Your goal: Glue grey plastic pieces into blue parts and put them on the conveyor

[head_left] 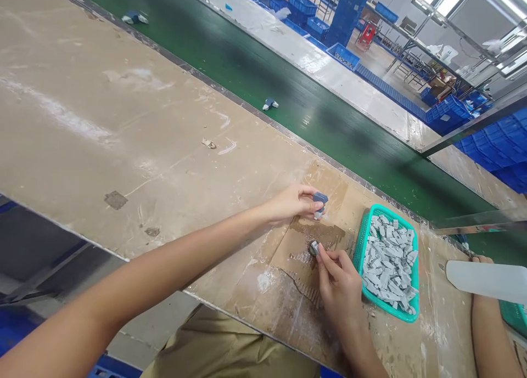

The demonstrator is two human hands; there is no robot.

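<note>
While the left hand [300, 203] pinches a blue part [320, 197] over the cardboard [285, 251], the right hand [340, 278] holds a grey piece [315, 246] toward the cardboard's ragged edge, so I'd guess it's the wetting step and next calls for lining both up.

Looks like a factory workshop, given a green conveyor belt [275, 76] at twelve o'clock, stacked blue crates [346, 15] at one.

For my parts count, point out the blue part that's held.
The blue part pinched in the left hand; two similar pieces lie unheld on the green belt.
</note>
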